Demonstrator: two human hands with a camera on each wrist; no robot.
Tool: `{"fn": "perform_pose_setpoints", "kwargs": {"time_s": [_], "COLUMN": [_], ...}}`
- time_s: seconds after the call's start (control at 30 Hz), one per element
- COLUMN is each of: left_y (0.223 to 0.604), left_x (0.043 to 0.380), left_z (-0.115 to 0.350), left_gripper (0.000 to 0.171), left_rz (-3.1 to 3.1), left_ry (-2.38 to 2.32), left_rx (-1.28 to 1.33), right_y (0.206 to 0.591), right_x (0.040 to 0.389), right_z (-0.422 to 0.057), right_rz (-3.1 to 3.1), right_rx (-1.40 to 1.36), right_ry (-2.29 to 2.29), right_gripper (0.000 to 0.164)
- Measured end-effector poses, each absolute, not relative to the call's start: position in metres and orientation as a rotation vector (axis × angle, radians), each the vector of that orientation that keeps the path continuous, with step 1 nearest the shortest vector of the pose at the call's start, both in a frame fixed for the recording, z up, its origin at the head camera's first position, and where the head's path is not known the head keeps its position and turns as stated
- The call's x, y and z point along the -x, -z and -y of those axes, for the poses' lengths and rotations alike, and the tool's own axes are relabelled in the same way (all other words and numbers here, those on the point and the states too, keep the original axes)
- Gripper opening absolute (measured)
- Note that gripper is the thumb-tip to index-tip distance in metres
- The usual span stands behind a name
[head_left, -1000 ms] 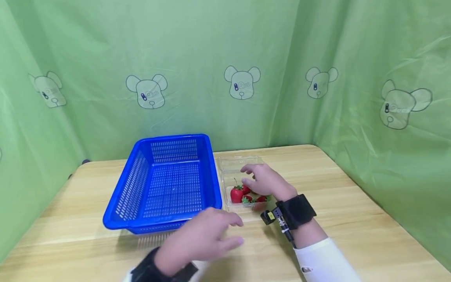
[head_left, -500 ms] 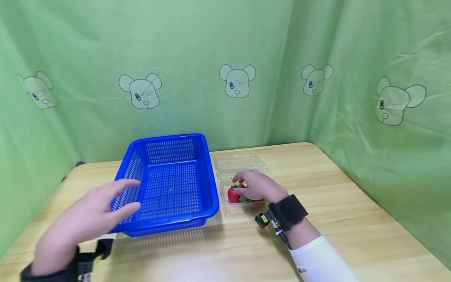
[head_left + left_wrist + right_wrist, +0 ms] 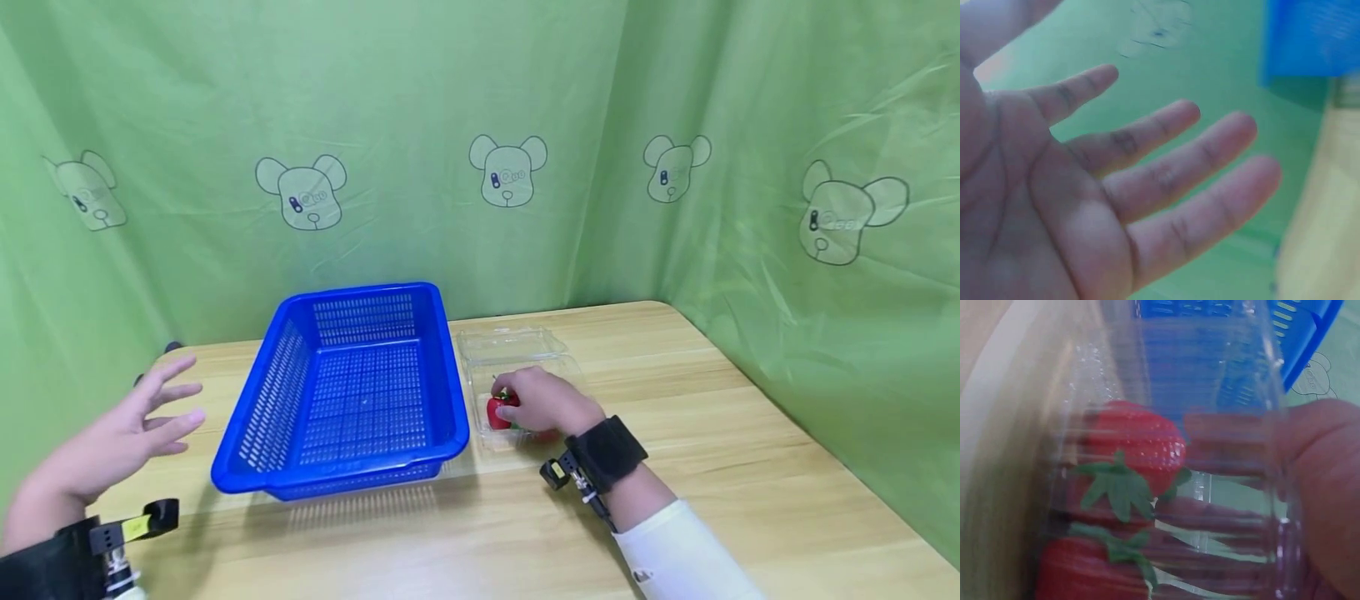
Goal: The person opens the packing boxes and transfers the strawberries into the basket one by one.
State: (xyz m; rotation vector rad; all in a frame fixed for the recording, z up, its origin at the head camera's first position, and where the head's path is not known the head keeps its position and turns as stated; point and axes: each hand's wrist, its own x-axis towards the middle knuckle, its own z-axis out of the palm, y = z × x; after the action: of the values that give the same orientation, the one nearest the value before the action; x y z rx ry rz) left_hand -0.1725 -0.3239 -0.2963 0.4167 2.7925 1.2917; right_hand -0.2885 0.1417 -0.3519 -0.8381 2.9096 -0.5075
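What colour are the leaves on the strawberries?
The strawberry leaves are green; the right wrist view shows them best.

Left hand spread, right hand apparently curled

The left grip now hangs left of the blue basket, away from its near rim, fingers spread wider; the right grip is lower, down at the leftmost strawberry in the clear container.
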Motion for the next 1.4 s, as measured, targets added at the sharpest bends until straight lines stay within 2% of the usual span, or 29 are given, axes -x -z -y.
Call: {"fn": "perform_pose_setpoints", "kwargs": {"time_s": [0.3, 0.6, 0.83, 1.07, 1.4], "left_y": [0.317, 0.317, 0.317, 0.322, 0.323], "left_x": [0.189, 0.197, 0.201, 0.201, 0.202], "left_z": [0.311, 0.302, 0.296, 0.295, 0.295], "left_gripper": [0.077, 0.079, 0.077, 0.075, 0.075], "left_rz": [-2.458, -2.435, -2.411, -2.443, -2.463], "left_ry": [-1.485, -1.469, -1.487, -1.468, -1.458], "left_rx": [-0.287, -0.304, -0.344, -0.275, -0.267], "right_y": [0.362, 0.364, 0.368, 0.366, 0.365], "right_x": [0.288, 0.288, 0.292, 0.295, 0.298], "right_z": [-0.139, -0.136, -0.134, -0.134, -0.135], "right_rz": [-2.891, -2.905, -2.921, -2.922, -2.940], "right_rx": [0.858, 0.819, 0.781, 0.783, 0.821], "right_ry": [0.543, 0.585, 0.614, 0.597, 0.611], "right_gripper": [0.030, 0.018, 0.015, 0.011, 0.015]}}
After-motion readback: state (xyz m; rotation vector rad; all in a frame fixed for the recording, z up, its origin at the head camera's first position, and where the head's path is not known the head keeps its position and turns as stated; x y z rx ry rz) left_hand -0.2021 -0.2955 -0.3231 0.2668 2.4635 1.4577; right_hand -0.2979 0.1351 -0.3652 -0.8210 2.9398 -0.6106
